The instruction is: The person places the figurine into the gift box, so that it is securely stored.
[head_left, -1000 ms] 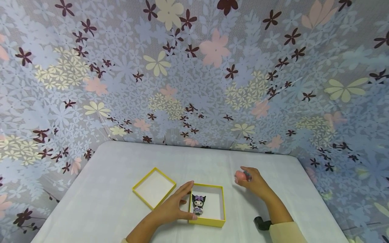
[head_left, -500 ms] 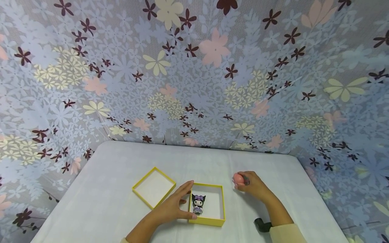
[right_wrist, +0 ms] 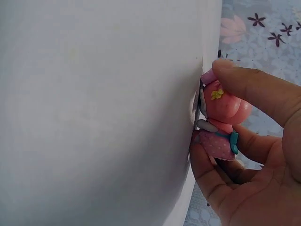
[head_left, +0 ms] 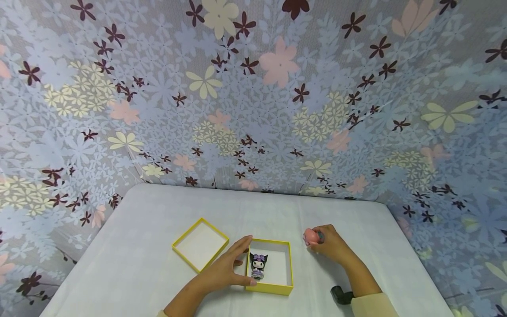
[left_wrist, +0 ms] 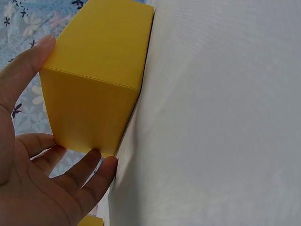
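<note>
A yellow-edged open box (head_left: 273, 288) with a white inside sits at the front middle of the table in the head view. My left hand (head_left: 222, 273) grips its left side, thumb at the near corner and fingers at the far one. The left wrist view shows the thumb and fingertips against the yellow walls of the box (left_wrist: 89, 103). Inside, along the left wall, lies a figurine (head_left: 258, 266) with black ears and a purple bow. To the right of the box, my right hand (head_left: 332, 244) holds a pink figurine (right_wrist: 225, 110) between thumb and fingers, close against the white cloth.
A matching yellow-rimmed lid (head_left: 201, 245) lies tilted on the cloth left of the box. Near the right sleeve is a dark, bent object (head_left: 340, 295). The white-covered table (head_left: 158, 211) ends at a flower-patterned wall (head_left: 253, 110).
My right hand has come down slightly toward the near side with the pink figurine, which has turned a little. The left hand and the box have stayed in place.
</note>
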`<state>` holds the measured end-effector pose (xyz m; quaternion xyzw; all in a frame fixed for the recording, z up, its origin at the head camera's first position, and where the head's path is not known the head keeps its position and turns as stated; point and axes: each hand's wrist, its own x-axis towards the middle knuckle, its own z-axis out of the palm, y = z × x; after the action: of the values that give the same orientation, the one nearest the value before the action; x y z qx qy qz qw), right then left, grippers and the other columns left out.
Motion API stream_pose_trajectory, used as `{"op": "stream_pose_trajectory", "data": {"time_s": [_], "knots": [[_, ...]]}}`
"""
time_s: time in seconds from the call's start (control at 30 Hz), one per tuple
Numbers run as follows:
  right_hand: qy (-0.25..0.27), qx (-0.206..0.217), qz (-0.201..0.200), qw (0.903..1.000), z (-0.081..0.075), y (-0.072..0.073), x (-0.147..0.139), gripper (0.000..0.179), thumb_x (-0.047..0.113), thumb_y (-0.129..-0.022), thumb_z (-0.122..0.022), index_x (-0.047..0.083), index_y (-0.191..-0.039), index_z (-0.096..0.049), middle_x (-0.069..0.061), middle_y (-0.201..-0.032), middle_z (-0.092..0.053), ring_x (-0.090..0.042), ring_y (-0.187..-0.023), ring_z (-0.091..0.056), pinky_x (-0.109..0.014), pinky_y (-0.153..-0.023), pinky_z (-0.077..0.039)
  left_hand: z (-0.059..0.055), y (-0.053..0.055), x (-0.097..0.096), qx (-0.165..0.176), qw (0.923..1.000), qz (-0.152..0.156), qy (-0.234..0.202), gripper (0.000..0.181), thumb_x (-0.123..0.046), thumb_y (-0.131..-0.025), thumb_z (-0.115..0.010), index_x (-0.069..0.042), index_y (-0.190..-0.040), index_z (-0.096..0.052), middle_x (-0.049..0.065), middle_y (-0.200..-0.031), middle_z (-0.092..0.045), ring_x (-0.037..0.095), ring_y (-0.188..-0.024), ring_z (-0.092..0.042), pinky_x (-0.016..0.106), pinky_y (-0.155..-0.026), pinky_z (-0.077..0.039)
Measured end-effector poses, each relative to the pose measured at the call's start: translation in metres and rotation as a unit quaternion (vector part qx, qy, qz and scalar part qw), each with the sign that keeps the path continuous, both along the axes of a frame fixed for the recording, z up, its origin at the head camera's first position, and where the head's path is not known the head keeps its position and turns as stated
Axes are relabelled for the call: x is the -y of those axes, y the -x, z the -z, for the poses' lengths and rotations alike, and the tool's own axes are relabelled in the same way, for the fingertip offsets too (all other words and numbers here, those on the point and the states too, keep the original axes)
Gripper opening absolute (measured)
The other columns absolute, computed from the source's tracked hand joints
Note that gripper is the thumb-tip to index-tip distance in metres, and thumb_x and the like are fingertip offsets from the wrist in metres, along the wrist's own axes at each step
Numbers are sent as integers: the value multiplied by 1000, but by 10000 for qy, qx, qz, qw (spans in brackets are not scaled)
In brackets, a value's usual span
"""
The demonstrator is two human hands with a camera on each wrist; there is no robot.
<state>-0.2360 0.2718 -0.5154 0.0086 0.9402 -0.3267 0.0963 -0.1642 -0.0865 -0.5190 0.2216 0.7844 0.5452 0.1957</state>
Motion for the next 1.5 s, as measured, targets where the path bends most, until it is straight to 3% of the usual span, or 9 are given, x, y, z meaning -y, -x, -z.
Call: {"op": "stream_pose_trajectory", "data": {"time_s": [0.23, 0.4, 0.6, 0.93, 1.17, 1.37, 1.5], "knots": [[65, -196, -34, 9998, 2, -3, -2, 58, 23, -87, -79, -6, -132, -57, -26, -137, -48, -41, -124, -53, -60, -105, -46, 0, 0, 0, -33, 10000, 14, -23, 111, -35, -78, -87, -41, -161, -14, -5, -172, -9, 27, -152, -33, 43, -116, -44], [180, -509, -133, 9985, 2, -5, -3, 55, 25, -87, -79, -5, -129, -60, -22, -132, -54, -34, -117, -57, -52, -100, -50, -1, -1, 0, 28, 10000, -8, 10, 111, -36, -78, -87, -44, -160, -14, -6, -172, -8, 27, -152, -32, 42, -116, -44], [364, -356, 78, 9987, -4, -13, 3, 62, 35, -88, -78, -1, -135, -56, -20, -134, -58, -33, -114, -61, -46, -92, -58, -2, -2, 0, 32, 10000, -45, 41, 111, -36, -78, -87, -44, -160, -14, -6, -172, -9, 27, -151, -34, 43, -116, -44], [969, -371, 261, 9943, -13, -25, 16, 56, 33, -95, -70, 6, -141, -52, -21, -142, -57, -40, -125, -59, -47, -96, -59, -1, -2, 0, 19, 10000, -34, 16, 111, -36, -78, -87, -43, -160, -14, -6, -172, -9, 27, -152, -33, 43, -117, -44], [1754, -760, 43, 9816, -20, -31, 23, 49, 21, -101, -61, 13, -148, -47, -17, -146, -54, -34, -127, -60, -43, -101, -57, -1, -1, 0, 39, 10000, -23, 14, 111, -36, -78, -88, -45, -160, -14, -8, -172, -9, 25, -151, -34, 42, -117, -44], [2040, -878, -17, 9750, -22, -34, 28, 46, 21, -102, -60, 14, -147, -50, -17, -146, -55, -31, -124, -62, -35, -97, -60, 0, 1, 0, 118, 9999, 8, 17, 110, -35, -78, -87, -46, -159, -14, -8, -172, -9, 24, -152, -32, 40, -117, -44], [2663, -1089, -227, 9575, -20, -35, 29, 43, 13, -106, -51, 3, -147, -47, -25, -139, -56, -21, -115, -66, -27, -94, -60, 0, 1, 0, 115, 9999, 11, 26, 110, -35, -78, -87, -45, -160, -14, -7, -172, -8, 25, -152, -32, 40, -117, -44]]}}
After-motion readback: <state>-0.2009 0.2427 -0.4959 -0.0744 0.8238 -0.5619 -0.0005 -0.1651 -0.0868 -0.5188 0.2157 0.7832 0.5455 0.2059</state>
